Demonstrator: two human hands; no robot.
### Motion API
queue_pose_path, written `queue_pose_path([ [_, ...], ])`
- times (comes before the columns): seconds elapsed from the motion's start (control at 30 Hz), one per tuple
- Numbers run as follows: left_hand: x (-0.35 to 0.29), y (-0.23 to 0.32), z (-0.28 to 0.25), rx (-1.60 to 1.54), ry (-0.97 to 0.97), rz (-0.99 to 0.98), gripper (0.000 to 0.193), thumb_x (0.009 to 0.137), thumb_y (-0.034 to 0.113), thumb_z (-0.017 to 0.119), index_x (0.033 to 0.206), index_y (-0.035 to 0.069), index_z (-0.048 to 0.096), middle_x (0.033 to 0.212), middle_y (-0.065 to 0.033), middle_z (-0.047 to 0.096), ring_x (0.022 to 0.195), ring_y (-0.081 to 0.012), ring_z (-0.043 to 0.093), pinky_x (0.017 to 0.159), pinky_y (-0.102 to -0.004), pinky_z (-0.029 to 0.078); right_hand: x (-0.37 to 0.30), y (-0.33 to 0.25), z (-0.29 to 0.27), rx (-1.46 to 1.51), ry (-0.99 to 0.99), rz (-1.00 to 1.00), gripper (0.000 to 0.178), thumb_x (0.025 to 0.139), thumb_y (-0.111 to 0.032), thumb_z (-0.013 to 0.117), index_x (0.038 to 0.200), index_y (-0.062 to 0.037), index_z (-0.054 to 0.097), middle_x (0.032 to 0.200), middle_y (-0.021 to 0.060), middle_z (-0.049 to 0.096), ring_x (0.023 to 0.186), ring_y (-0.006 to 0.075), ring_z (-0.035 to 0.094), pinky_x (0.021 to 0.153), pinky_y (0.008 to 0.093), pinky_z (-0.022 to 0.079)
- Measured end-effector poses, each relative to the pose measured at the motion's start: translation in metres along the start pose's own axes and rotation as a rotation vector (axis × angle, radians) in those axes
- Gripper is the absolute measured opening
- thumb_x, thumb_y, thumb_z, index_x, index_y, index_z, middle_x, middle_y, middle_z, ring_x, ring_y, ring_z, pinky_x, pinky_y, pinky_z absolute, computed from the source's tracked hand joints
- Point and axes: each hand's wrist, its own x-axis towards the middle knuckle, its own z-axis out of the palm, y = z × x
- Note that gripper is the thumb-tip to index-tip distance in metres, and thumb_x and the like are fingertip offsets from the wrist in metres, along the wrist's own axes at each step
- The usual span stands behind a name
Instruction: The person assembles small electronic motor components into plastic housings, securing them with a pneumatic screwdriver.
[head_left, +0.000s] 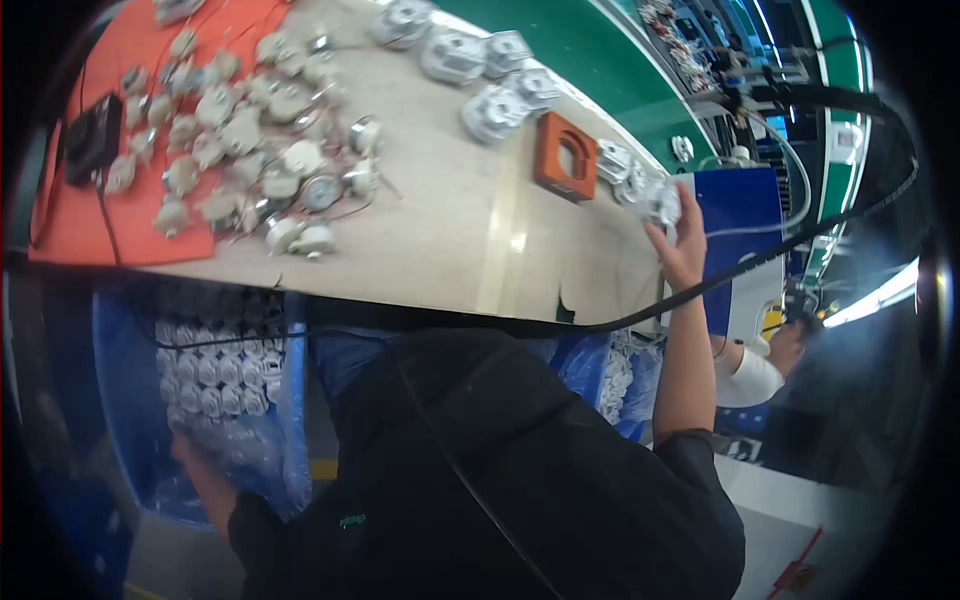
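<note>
At the right end of the worktable, my right hand point(683, 245) has its thumb and fingers around a white plastic housing point(662, 203), the last of a short row of white housings point(614, 160). My left hand point(192, 452) is down in a blue bin point(112, 400) at the lower left, beside stacked white housings point(215, 370) and clear plastic film point(245, 450). Its fingers are blurred and partly hidden, so what they hold does not show. An orange block with a round opening point(567, 157) lies on the table left of the row.
Many small round motors with wires point(240, 130) lie on an orange mat point(60, 220), beside a black box point(93, 140). More white housings point(455, 55) line the far edge by a green belt point(570, 50). A black cable point(760, 262) crosses at right, near another person point(755, 370).
</note>
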Motion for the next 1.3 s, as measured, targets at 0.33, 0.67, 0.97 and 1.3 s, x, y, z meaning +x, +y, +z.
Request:
queue_pose_path([
  [0.33,-0.162,0.129,-0.054,-0.569,0.062,0.579,0.045,0.093,0.026,0.076,0.126,-0.001,0.062,0.1,-0.0089,0.071,0.083,-0.0183,0.067,0.063,-0.0312,0.052,0.099,-0.045,0.048,-0.302,-0.289,-0.497,0.085,0.073,-0.025,0.085,0.147,-0.0052,0.047,0.139,0.0147,0.06,0.135,0.034,0.049,0.122,0.0505,0.026],
  [0.67,-0.526,0.288,-0.152,-0.678,-0.327,1.275,0.036,0.098,0.017,0.07,0.13,0.002,0.063,0.117,-0.0081,0.071,0.086,-0.0112,0.067,0.073,-0.0229,0.052,0.107,-0.018,0.058,-0.368,-0.447,-0.542,0.091,0.072,-0.035,0.083,0.151,-0.0101,0.046,0.151,0.0165,0.05,0.143,0.0341,0.042,0.123,0.0559,0.021],
  [0.97,-0.667,0.277,-0.109,0.219,-0.243,1.947,0.041,0.078,0.018,0.085,0.112,0.003,0.066,0.097,-0.0111,0.066,0.08,-0.0266,0.067,0.069,-0.0364,0.054,0.083,-0.02,0.042,-0.355,-0.274,-0.565,0.088,0.075,-0.035,0.084,0.151,-0.0111,0.047,0.154,0.0115,0.05,0.148,0.0349,0.036,0.124,0.0514,0.022],
  [1.3,-0.688,0.251,-0.059,0.335,0.14,1.85,0.032,0.082,0.02,0.079,0.104,0.006,0.061,0.091,-0.0144,0.065,0.082,-0.0387,0.066,0.069,-0.0478,0.054,0.038,-0.033,0.039,-0.198,-0.115,-0.595,0.055,0.081,-0.013,0.079,0.134,-0.0094,0.063,0.14,0.0123,0.061,0.136,0.0353,0.051,0.117,0.0507,0.033],
])
